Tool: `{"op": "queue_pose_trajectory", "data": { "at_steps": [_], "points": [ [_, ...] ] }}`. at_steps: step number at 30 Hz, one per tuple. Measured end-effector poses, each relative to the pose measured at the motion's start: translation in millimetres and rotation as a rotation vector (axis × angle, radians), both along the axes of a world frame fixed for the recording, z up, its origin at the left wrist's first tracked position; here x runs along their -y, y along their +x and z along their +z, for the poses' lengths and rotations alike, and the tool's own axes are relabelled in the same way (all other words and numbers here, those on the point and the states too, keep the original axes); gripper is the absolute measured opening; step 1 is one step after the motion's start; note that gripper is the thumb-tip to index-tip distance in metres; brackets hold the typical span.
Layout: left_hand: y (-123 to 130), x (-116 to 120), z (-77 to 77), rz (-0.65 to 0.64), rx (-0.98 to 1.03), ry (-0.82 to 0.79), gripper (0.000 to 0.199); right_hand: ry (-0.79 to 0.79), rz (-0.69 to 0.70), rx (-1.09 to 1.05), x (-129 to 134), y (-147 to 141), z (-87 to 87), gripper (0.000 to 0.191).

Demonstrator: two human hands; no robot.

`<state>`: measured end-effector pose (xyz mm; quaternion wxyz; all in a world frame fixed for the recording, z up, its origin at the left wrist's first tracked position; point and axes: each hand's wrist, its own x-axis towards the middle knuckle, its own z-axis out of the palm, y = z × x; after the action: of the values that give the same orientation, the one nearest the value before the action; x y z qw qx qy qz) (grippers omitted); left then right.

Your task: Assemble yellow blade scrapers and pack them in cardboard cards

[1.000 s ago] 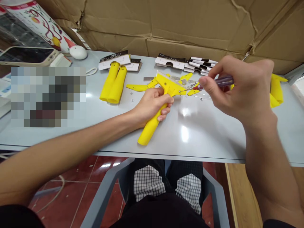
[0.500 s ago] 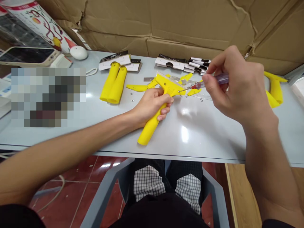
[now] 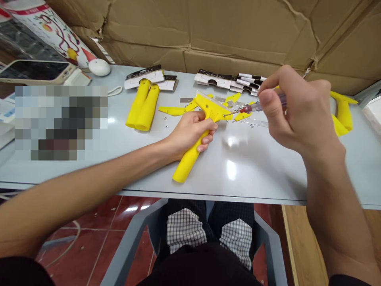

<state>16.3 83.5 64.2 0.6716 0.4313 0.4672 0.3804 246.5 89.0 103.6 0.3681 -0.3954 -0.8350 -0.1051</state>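
My left hand [image 3: 192,133] is closed round the handle of a yellow scraper [image 3: 187,165], whose wide head points away from me and carries a clear guard along its edge. In my right hand [image 3: 300,111] is a screwdriver [image 3: 258,106] with a see-through purple handle. Its tip meets the right side of the scraper head, at a screw. Behind the head lie loose yellow plates [image 3: 172,111], a metal blade [image 3: 187,100] and a clear strip [image 3: 254,122]. Small nuts [image 3: 252,126] are scattered close by.
Two yellow handles [image 3: 143,105] lie left of centre beside folded black-and-white cards [image 3: 214,78]. More yellow parts [image 3: 343,113] are at the right. A phone [image 3: 35,70] and a white mouse [image 3: 99,67] sit at the back left. Cardboard [image 3: 238,35] walls off the table's rear.
My right hand has shifted its fingers and turned slightly on the screwdriver handle. The left hand and the scraper stay in place.
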Motion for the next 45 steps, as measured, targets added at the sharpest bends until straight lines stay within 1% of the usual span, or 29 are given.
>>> {"op": "queue_pose_trajectory", "data": {
  "at_steps": [2,3,6,8,13,16,18,20,22,23,25,28,31,33,35,36,38,41,43,45],
  "points": [
    [0,0,-0.2,0.001,0.003,-0.003,0.022,0.002,-0.056,0.004,0,0,-0.2,0.022],
    [0,0,-0.2,0.002,0.004,-0.005,0.022,-0.001,-0.058,0.002,0,0,-0.4,0.02],
    [1,0,-0.3,0.0,0.006,-0.012,0.023,-0.023,0.021,-0.024,-1,0,-1.0,0.011],
    [0,-1,-0.7,0.002,0.005,-0.012,0.023,-0.025,0.073,-0.036,-1,0,-1.7,0.009],
    [-2,-1,-3.4,-0.015,0.014,0.014,0.02,0.048,0.05,-0.114,-4,0,-4.9,0.021],
    [-3,-2,-4.9,-0.031,0.02,0.026,0.021,0.076,0.077,-0.156,-3,-1,-7.3,0.026],
    [-3,-3,-5.6,-0.037,0.029,0.026,0.021,0.056,0.097,-0.146,-1,-3,-8.7,0.022],
    [-3,-3,-6.2,-0.036,0.041,0.026,0.021,0.051,0.123,-0.122,1,-6,-9.5,0.014],
    [-3,-2,-6.7,-0.036,0.051,0.026,0.022,0.107,0.134,-0.111,2,-8,-9.8,0.006],
    [-3,-2,-6.9,-0.037,0.056,0.027,0.023,0.156,0.13,-0.111,2,-9,-9.8,0.005],
    [-4,-2,-7.6,-0.043,0.058,0.028,0.023,0.241,0.093,-0.111,1,-10,-10.1,0.012],
    [-5,-2,-8.6,-0.047,0.045,0.023,0.022,0.289,0.011,-0.097,-2,-10,-12.0,0.021],
    [-5,-2,-9.2,-0.04,0.033,0.026,0.022,0.258,-0.025,-0.085,-5,-9,-15.7,0.024],
    [-5,-3,-8.8,-0.034,0.031,0.029,0.023,0.188,-0.023,-0.096,-6,-8,-18.7,0.019],
    [-4,-2,-8.0,-0.03,0.033,0.028,0.024,0.128,-0.01,-0.103,-6,-8,-21.6,0.013],
    [-4,-2,-7.6,-0.029,0.035,0.028,0.024,0.121,0.003,-0.106,-5,-9,-22.9,0.014],
    [-3,-2,-7.3,-0.029,0.041,0.03,0.023,0.129,0.05,-0.115,-4,-10,-24.8,0.02],
    [-4,-2,-8.3,-0.035,0.045,0.039,0.021,0.179,0.173,-0.158,-5,-11,-24.7,0.027],
    [-5,-2,-9.5,-0.041,0.038,0.041,0.021,0.212,0.241,-0.165,-5,-12,-22.7,0.022],
    [-5,-2,-10.4,-0.045,0.032,0.042,0.021,0.222,0.237,-0.144,-6,-13,-19.8,0.014]
  ]
}}
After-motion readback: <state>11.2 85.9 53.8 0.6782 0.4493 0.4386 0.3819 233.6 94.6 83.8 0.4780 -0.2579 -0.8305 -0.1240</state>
